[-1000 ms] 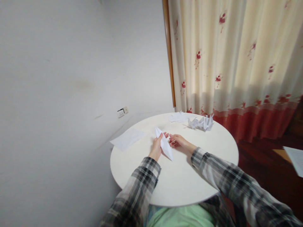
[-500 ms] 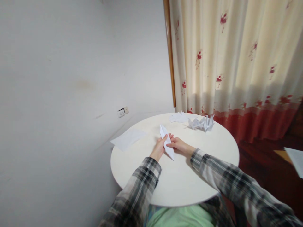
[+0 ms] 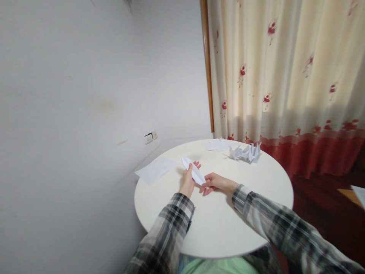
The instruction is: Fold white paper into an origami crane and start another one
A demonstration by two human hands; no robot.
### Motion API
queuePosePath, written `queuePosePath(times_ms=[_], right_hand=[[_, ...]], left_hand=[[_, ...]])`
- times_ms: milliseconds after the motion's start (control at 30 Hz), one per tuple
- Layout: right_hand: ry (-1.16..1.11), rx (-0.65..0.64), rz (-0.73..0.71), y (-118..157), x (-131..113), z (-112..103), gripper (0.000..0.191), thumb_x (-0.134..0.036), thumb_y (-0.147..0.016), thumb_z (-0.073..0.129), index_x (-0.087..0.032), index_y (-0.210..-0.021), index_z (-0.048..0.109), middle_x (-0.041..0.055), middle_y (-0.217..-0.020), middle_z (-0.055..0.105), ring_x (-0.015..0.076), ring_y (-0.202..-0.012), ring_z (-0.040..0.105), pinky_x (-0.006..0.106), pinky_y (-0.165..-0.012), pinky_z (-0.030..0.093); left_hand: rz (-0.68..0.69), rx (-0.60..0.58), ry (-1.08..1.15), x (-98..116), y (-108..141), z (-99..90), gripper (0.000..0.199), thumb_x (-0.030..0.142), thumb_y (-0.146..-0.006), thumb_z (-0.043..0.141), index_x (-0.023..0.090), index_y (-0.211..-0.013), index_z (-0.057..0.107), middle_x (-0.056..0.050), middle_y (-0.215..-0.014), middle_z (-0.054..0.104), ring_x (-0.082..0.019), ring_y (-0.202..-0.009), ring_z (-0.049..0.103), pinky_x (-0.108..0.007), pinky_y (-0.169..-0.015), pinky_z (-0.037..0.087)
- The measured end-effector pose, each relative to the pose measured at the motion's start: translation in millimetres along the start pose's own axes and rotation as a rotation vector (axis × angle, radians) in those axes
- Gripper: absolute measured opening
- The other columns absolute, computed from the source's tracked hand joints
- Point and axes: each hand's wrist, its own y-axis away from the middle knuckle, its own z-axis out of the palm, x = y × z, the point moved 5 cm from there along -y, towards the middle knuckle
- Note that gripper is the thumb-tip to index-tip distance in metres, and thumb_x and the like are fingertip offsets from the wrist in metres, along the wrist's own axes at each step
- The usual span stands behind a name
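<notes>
A narrow strip of folded white paper (image 3: pixel 196 176), pointed at its far end, is held between both hands over the round white table (image 3: pixel 219 224). My left hand (image 3: pixel 188 180) grips it near the middle, thumb on top and fingers beneath. At the near right end, my right hand (image 3: pixel 212 183) pinches the tip between thumb and fingers. Farther back on the right stand several folded paper cranes (image 3: pixel 246 153), close together. A flat sheet of white paper (image 3: pixel 156 169) lies at the table's left edge.
Loose white paper pieces (image 3: pixel 218 144) lie at the table's back edge. Behind the table hang floral curtains (image 3: pixel 265 76). A wall socket (image 3: pixel 148 138) is on the wall at left. Off to the right, a paper sheet (image 3: pixel 359 195) shows above the dark floor.
The folded paper has tilted, its far end swinging left. My right hand has slid from the paper's middle to its near tip. The view has shifted slightly.
</notes>
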Motion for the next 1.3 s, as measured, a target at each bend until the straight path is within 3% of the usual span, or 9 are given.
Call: queuePosePath(times_ms=[200, 300, 467, 667, 767, 867, 1000, 1067, 1300], right_hand=[[0.065, -0.096, 0.032, 3.9, -2.4, 4.5, 0.033, -0.04, -0.069, 0.059, -0.009, -0.079, 0.057, 0.0069, -0.061, 0.064, 0.0112, -0.05, 0.059, 0.019, -0.046, 0.045], [0.015, 0.077, -0.033, 0.8, -7.0, -4.8, 0.038, -0.045, -0.07, 0.056, -0.009, -0.08, 0.058, 0.0062, -0.065, 0.063, 0.0104, -0.053, 0.057, 0.02, -0.05, 0.044], [-0.067, 0.357, -0.263, -2.6, -16.8, -21.9, 0.027, -0.032, -0.054, 0.07, -0.013, -0.065, 0.055, -0.0001, -0.059, 0.059, 0.0091, -0.051, 0.052, 0.021, -0.049, 0.037], [-0.004, 0.599, -0.301, 5.0, -23.9, -41.1, 0.022, -0.029, -0.052, 0.068, -0.015, -0.059, 0.053, -0.0005, -0.055, 0.057, 0.0111, -0.051, 0.051, 0.023, -0.05, 0.037], [0.012, 0.643, -0.311, 6.8, -26.2, -44.0, 0.022, -0.032, -0.056, 0.065, -0.016, -0.065, 0.054, 0.0001, -0.06, 0.058, 0.0119, -0.054, 0.052, 0.024, -0.051, 0.038], [-0.038, 0.705, -0.356, 8.0, -26.4, -46.4, 0.028, -0.03, -0.055, 0.065, -0.019, -0.076, 0.05, -0.0041, -0.055, 0.055, 0.0115, -0.051, 0.051, 0.024, -0.05, 0.039], [-0.08, 0.665, -0.421, 8.4, -29.0, -44.1, 0.029, -0.027, -0.056, 0.063, -0.021, -0.078, 0.046, -0.008, -0.049, 0.05, 0.0094, -0.046, 0.046, 0.022, -0.047, 0.037], [-0.061, 0.611, -0.423, 8.9, -31.5, -41.0, 0.022, -0.027, -0.058, 0.062, -0.019, -0.074, 0.05, -0.0063, -0.051, 0.051, 0.0083, -0.046, 0.045, 0.021, -0.046, 0.035], [-0.101, 0.616, -0.369, 15.3, -34.0, -39.6, 0.017, -0.027, -0.06, 0.058, -0.016, -0.072, 0.061, 0.0013, -0.069, 0.06, 0.0101, -0.06, 0.051, 0.022, -0.055, 0.038]], left_hand=[[-0.067, 0.026, -0.094, -2.5, -4.9, -7.2, 0.032, 0.039, -0.078, 0.043, 0.01, -0.082, 0.058, -0.013, -0.088, 0.065, -0.019, -0.081, 0.061, -0.033, -0.08, 0.044], [-0.104, -0.07, -0.168, -6.9, -3.5, -3.0, 0.034, 0.04, -0.076, 0.046, 0.01, -0.084, 0.06, -0.013, -0.093, 0.064, -0.018, -0.084, 0.06, -0.029, -0.076, 0.045], [-0.193, -0.294, -0.314, -18.2, 7.8, 13.3, 0.04, 0.042, -0.071, 0.054, 0.008, -0.091, 0.059, -0.013, -0.084, 0.065, -0.019, -0.072, 0.061, -0.028, -0.065, 0.046], [0.07, -0.197, -0.42, 2.2, 9.3, 16.2, 0.04, 0.031, -0.063, 0.064, 0.014, -0.096, 0.05, -0.004, -0.073, 0.062, -0.013, -0.063, 0.057, -0.023, -0.058, 0.044], [0.139, -0.14, -0.485, 7.3, 7.2, 14.5, 0.035, 0.028, -0.061, 0.064, 0.015, -0.088, 0.047, 0.001, -0.059, 0.058, -0.012, -0.056, 0.055, -0.022, -0.052, 0.041], [0.153, -0.174, -0.479, 6.4, 7.3, 17.0, 0.031, 0.027, -0.061, 0.063, 0.017, -0.084, 0.045, 0.004, -0.054, 0.054, -0.011, -0.052, 0.053, -0.02, -0.049, 0.039], [0.054, -0.26, -0.412, 0.2, 9.3, 21.4, 0.024, 0.027, -0.062, 0.06, 0.015, -0.082, 0.053, 0.001, -0.06, 0.056, -0.01, -0.054, 0.052, -0.021, -0.051, 0.039], [0.001, -0.267, -0.346, -1.5, 9.5, 21.5, 0.021, 0.026, -0.062, 0.058, 0.013, -0.079, 0.057, -0.003, -0.068, 0.059, -0.011, -0.059, 0.054, -0.022, -0.056, 0.04], [-0.071, -0.291, -0.249, -0.8, 11.9, 19.0, 0.029, 0.021, -0.063, 0.053, 0.015, -0.091, 0.06, -0.005, -0.081, 0.062, -0.013, -0.072, 0.055, -0.023, -0.062, 0.039]])
